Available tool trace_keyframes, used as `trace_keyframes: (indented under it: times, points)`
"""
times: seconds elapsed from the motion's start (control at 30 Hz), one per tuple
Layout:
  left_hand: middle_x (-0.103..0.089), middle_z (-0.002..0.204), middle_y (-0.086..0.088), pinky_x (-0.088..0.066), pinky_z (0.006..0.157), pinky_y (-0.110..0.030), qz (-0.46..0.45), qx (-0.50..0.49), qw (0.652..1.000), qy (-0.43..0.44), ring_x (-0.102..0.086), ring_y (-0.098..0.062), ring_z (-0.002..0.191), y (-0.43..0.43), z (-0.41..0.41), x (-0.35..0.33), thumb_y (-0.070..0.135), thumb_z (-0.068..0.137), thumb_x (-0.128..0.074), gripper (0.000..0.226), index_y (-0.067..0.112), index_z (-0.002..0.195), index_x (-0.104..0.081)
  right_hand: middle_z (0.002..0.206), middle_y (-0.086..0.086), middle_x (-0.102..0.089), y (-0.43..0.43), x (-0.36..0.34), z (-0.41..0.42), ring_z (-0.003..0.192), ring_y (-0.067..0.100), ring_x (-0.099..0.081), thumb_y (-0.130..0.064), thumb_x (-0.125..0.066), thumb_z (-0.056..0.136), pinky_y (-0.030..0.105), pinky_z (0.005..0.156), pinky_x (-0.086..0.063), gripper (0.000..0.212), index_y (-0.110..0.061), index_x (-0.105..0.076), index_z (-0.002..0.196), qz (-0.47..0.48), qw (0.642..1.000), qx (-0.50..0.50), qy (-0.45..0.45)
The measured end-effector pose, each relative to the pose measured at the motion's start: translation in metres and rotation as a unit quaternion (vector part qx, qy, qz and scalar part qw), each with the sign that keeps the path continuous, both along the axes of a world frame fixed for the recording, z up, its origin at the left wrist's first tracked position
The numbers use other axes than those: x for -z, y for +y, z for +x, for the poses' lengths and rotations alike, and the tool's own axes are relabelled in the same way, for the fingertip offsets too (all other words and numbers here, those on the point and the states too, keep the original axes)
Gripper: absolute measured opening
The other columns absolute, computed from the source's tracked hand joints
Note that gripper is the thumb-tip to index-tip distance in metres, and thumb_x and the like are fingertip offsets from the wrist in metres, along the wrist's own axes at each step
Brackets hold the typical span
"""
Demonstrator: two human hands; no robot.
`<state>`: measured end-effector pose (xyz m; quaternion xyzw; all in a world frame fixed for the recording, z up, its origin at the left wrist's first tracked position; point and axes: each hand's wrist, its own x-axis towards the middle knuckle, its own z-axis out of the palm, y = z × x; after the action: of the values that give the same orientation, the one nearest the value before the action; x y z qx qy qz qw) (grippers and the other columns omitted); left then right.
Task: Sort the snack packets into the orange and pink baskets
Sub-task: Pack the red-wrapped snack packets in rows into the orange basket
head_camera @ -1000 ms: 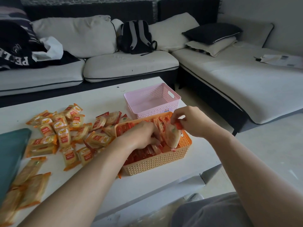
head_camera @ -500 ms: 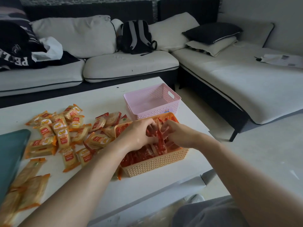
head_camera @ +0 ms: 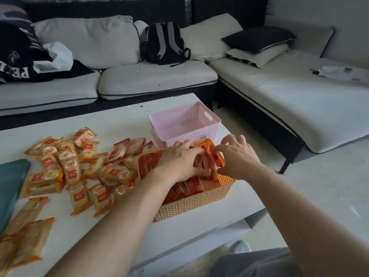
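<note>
Packets in the orange basket were gripped by the left hand. Right hand fingers were curled; grip could not be told.

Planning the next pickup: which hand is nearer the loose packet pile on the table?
Left. The left hand is in the orange basket beside the packet pile; the right hand is farther right.

Home living rm, corner sofa, coffee table

table: white | pink basket | orange basket | snack packets loose | teal object
</note>
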<state>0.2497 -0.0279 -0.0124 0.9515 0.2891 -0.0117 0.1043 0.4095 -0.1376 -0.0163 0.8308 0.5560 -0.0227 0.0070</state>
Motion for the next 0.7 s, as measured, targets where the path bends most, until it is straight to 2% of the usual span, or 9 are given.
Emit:
trace_keyframes:
  times: [0.1,0.2,0.3,0.37,0.43,0.5,0.6,0.7]
  points:
    - [-0.048,0.136,0.004,-0.042,0.100,-0.044,0.048,-0.032,0.998,0.009,-0.039,-0.024,0.129,-0.001,0.013,0.006,0.085,0.071,-0.061,0.078,0.041,0.135,-0.053,0.141,0.002,-0.038,0.009,0.012,0.000,0.127,0.027,-0.036,-0.037,-0.071,0.084,0.039,0.097,-0.044,0.049,-0.036,-0.051,0.130,0.033,0.999,0.024,-0.004]
    - [-0.043,0.135,-0.005,-0.041,0.100,-0.045,0.121,-0.056,0.991,0.007,-0.039,-0.031,0.125,-0.001,0.026,0.011,0.081,0.065,-0.064,0.091,0.025,0.134,-0.046,0.131,0.003,-0.045,0.019,0.013,-0.003,0.118,0.026,-0.046,-0.031,-0.070,0.086,0.036,0.083,-0.049,0.044,-0.026,-0.049,0.124,0.063,0.998,0.026,-0.013]
    - [-0.038,0.142,-0.012,-0.037,0.107,-0.047,0.110,-0.072,0.991,0.040,-0.041,-0.037,0.131,0.002,0.035,0.021,0.072,0.061,-0.075,0.107,0.023,0.144,-0.028,0.118,0.004,-0.051,0.024,0.012,-0.009,0.104,0.029,-0.059,-0.022,-0.069,0.085,0.038,0.069,-0.050,0.041,-0.018,-0.045,0.118,0.075,0.996,0.042,0.012]
    - [-0.046,0.141,-0.013,-0.037,0.108,-0.050,0.098,-0.084,0.991,0.040,-0.048,-0.037,0.129,0.005,0.038,0.023,0.073,0.065,-0.072,0.105,0.026,0.147,-0.026,0.112,0.005,-0.056,0.025,0.014,-0.011,0.098,0.030,-0.063,-0.019,-0.064,0.088,0.038,0.067,-0.051,0.033,-0.017,-0.044,0.114,0.066,0.996,0.050,0.017]
    - [-0.054,0.136,-0.012,-0.040,0.105,-0.050,0.113,-0.091,0.989,0.023,-0.053,-0.036,0.126,0.006,0.040,0.025,0.071,0.074,-0.067,0.092,0.025,0.144,-0.031,0.111,0.005,-0.058,0.025,0.015,-0.012,0.099,0.029,-0.062,-0.019,-0.058,0.090,0.039,0.069,-0.051,0.027,-0.017,-0.047,0.114,0.056,0.997,0.051,0.011]
    - [-0.055,0.134,-0.012,-0.041,0.105,-0.049,0.113,-0.096,0.989,0.017,-0.054,-0.035,0.125,0.004,0.041,0.024,0.068,0.079,-0.065,0.084,0.024,0.143,-0.033,0.116,0.006,-0.055,0.024,0.010,-0.015,0.106,0.029,-0.058,-0.020,-0.060,0.090,0.038,0.075,-0.050,0.029,-0.017,-0.050,0.116,0.050,0.997,0.058,-0.001]
    - [-0.053,0.140,-0.011,-0.039,0.109,-0.048,0.048,-0.096,0.994,-0.018,-0.051,-0.033,0.130,0.002,0.031,0.017,0.064,0.080,-0.065,0.082,0.024,0.144,-0.033,0.122,0.009,-0.051,0.027,-0.006,-0.028,0.114,0.030,-0.052,-0.020,-0.067,0.087,0.040,0.086,-0.048,0.038,-0.017,-0.052,0.123,0.047,0.996,0.070,-0.019]
    - [-0.043,0.156,-0.007,-0.040,0.110,-0.045,-0.013,-0.103,0.992,-0.072,-0.046,-0.028,0.139,0.004,-0.004,-0.003,0.058,0.086,-0.069,0.086,0.021,0.152,-0.030,0.125,0.010,-0.051,0.035,-0.026,-0.052,0.116,0.031,-0.050,-0.017,-0.065,0.087,0.042,0.090,-0.046,0.039,-0.018,-0.055,0.125,0.073,0.996,0.046,-0.011]
